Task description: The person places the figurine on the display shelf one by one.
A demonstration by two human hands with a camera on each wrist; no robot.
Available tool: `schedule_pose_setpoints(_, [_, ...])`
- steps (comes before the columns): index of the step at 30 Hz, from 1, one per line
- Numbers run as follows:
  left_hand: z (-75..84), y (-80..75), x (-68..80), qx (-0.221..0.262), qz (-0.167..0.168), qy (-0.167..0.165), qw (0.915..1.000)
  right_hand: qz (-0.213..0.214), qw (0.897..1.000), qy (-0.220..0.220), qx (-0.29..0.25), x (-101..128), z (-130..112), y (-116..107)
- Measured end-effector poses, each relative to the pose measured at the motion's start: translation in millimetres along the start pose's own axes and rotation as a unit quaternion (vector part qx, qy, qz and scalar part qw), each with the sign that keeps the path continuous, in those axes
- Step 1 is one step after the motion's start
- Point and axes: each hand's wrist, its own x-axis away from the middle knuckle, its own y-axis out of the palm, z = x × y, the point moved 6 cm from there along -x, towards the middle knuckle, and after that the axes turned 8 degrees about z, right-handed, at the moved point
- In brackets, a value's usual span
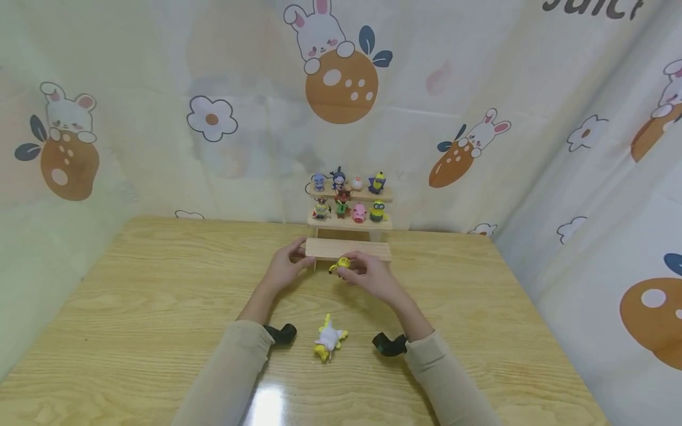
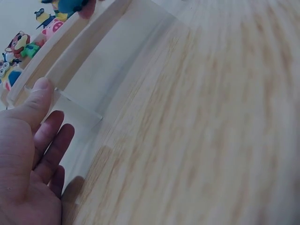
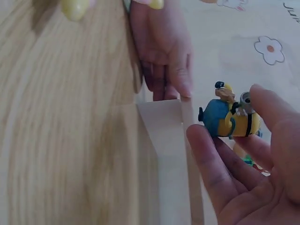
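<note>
My right hand point(image 1: 375, 277) pinches a small yellow minion figurine point(image 3: 239, 124) between thumb and fingers. The figurine wears blue overalls and goggles, and lies sideways in the right wrist view. It is held close in front of the bottom step of a wooden tiered display stand point(image 1: 348, 248). At the left end of that step, my left hand point(image 1: 285, 266) grips the stand, its thumb point(image 2: 40, 89) on the front corner and the other fingers bent below. Nearer to me, a white and yellow figurine point(image 1: 329, 338) lies on the table.
Several figurines fill the two upper steps, among them a pink pig point(image 1: 359, 213), a seated minion point(image 1: 378, 211) and a white round figure point(image 1: 357, 183). A printed curtain point(image 1: 245, 165) hangs behind the wooden table point(image 1: 176, 284). Black wrist mounts point(image 1: 390, 344) sit on both forearms.
</note>
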Motion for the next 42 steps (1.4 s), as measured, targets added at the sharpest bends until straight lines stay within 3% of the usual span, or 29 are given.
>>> schedule_pose_setpoints(6, [-0.4,-1.2,-1.1,0.007,-0.002,0.002,1.0,0.036,0.994,-0.051,0.095,-1,-9,4])
schedule_pose_setpoints(13, [-1.4,-5.4,0.1,-0.006,-0.002,-0.004,1.0,0.068,0.991,-0.079,0.088,-5,-15,10])
schedule_pose_setpoints(22, [-0.6,-4.2,1.5,-0.003,-0.012,0.003,0.9999,0.143,0.986,-0.061,0.058,-30,-22,5])
schedule_pose_setpoints(31, [-3.4,0.3,5.9,0.013,-0.007,0.003,0.9999,0.138,0.986,-0.049,0.085,-57,-21,11])
schedule_pose_setpoints(42, [2.9,0.3,2.9,0.021,-0.005,0.0,0.9998,0.147,0.984,-0.054,0.088,-68,-20,11])
